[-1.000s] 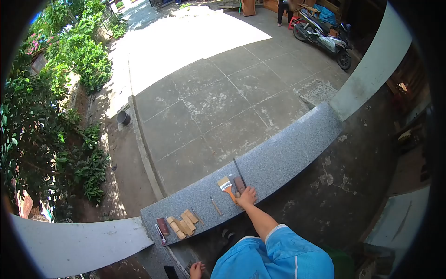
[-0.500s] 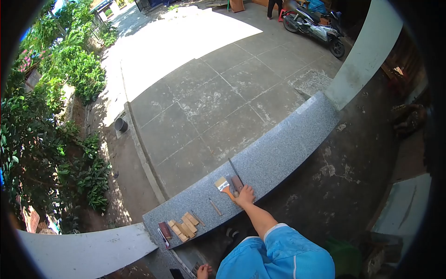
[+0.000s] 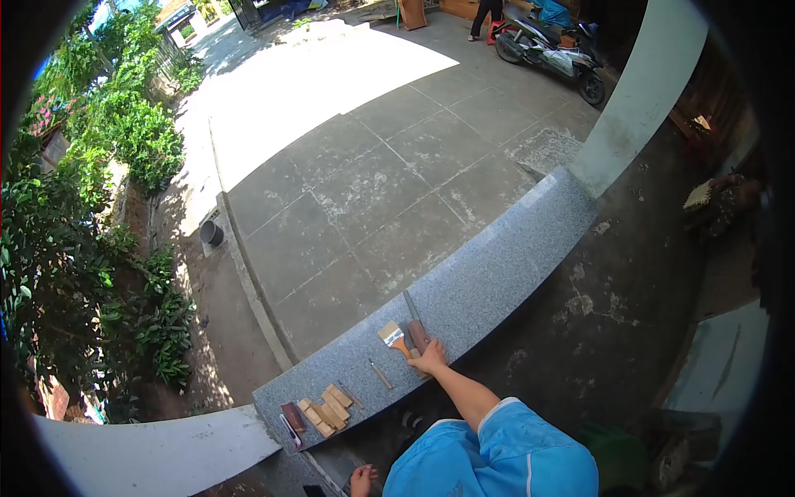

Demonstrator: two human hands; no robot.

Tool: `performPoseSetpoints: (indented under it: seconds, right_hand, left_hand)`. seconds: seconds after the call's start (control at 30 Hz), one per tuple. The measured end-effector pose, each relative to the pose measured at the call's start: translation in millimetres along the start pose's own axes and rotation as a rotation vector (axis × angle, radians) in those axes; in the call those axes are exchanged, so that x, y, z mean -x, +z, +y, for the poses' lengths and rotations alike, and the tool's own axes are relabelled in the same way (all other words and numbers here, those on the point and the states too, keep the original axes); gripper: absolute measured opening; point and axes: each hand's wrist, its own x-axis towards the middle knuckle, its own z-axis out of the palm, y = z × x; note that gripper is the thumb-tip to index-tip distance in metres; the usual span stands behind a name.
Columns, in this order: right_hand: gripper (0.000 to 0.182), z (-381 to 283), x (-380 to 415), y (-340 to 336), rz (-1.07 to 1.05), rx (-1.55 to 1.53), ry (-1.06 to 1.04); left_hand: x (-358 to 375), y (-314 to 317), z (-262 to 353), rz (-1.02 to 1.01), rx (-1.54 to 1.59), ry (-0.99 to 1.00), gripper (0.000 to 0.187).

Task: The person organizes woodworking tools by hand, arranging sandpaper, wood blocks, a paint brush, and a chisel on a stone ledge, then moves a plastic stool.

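My right hand is on the stone ledge with its fingers bent down, beside the orange handle of a flat paintbrush. Pale wood shows at the edges of this hand; what its fingers hold is hidden. Just beyond them lies a long thin metal tool with a brown handle. A slim pencil-like tool lies to the left. My left hand hangs low at the bottom edge, fingers loosely curled and apart, nothing visible in it.
Several small wooden blocks, a dark red block and a white pen-like item lie at the ledge's left end. Beyond are a paved yard, a bucket, a motorbike and a person's legs.
The whole view has shifted slightly. My right hand stays by the paintbrush, its fingers drawn back a little from the brown handle. The ledge items keep their places.
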Motion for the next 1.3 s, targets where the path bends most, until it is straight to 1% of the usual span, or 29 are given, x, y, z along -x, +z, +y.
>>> performPoseSetpoints:
  seconds: [0.1,0.17,0.2,0.23,0.27,0.33,0.43,0.5,0.63,0.73,0.83,1.0,1.13,1.23,1.27,1.3]
  right_hand:
    - [0.131,7.9,-6.7,6.9,0.019,-0.054,-0.034]
    - [0.133,6.1,-2.1,5.7,-0.026,-0.065,-0.059]
    - [0.131,10.2,-7.9,13.2,0.018,-0.050,-0.075]
    - [0.130,8.2,-6.0,10.4,-0.006,-0.058,-0.074]
    - [0.127,9.6,-8.9,14.4,0.023,-0.046,-0.086]
    - [0.121,14.5,-16.1,23.4,0.075,-0.010,-0.109]
    - [0.117,8.1,-6.3,17.1,0.130,0.123,-0.082]
    - [0.112,-5.3,10.1,8.8,0.158,0.154,-0.108]
    - [0.107,-10.6,14.2,9.4,0.199,0.194,-0.109]
    - [0.106,-5.0,12.2,14.0,0.239,0.236,-0.136]
    - [0.106,2.5,8.2,14.3,0.245,0.198,-0.170]
    - [0.104,17.4,4.0,1.7,0.208,0.217,-0.276]
    - [0.107,13.9,-1.7,-8.4,0.149,0.234,-0.298]
    - [0.102,14.2,-7.1,-10.8,0.179,0.226,-0.380]
    - [0.102,12.0,-6.3,-14.7,0.143,0.214,-0.357]
    - [0.101,11.1,-5.1,-16.5,0.143,0.214,-0.385]
  left_hand:
    - [-32.0,-11.0,-9.9,0.012,-0.009,-0.029,0.031]
    - [-33.4,-11.0,-11.2,0.019,-0.033,0.001,0.032]
    - [-31.5,-9.4,-8.7,0.015,-0.021,0.017,0.032]
    - [-27.0,-6.4,-0.9,0.023,-0.040,0.009,0.033]
    - [-25.0,-5.0,2.0,0.025,-0.023,0.012,0.033]
    - [-9.6,2.8,22.5,0.057,-0.064,0.014,0.033]
    - [-0.2,5.0,20.2,0.052,-0.092,0.018,0.036]
    - [7.0,7.2,22.6,0.063,-0.083,-0.011,0.036]
    - [9.6,5.1,-7.7,0.067,-0.050,-0.043,0.036]
    - [10.4,3.0,-22.6,0.086,-0.043,-0.047,0.036]
    - [14.9,7.6,-16.7,0.128,0.010,-0.072,0.033]
    - [12.4,10.6,-7.0,0.172,0.025,-0.047,0.034]
    - [7.1,12.7,4.1,0.220,0.032,0.000,0.034]
    - [16.0,21.8,7.2,0.255,0.025,-0.016,0.035]
    - [18.4,23.9,10.4,0.263,0.015,-0.023,0.035]
    - [22.8,27.4,12.7,0.269,0.014,-0.022,0.035]
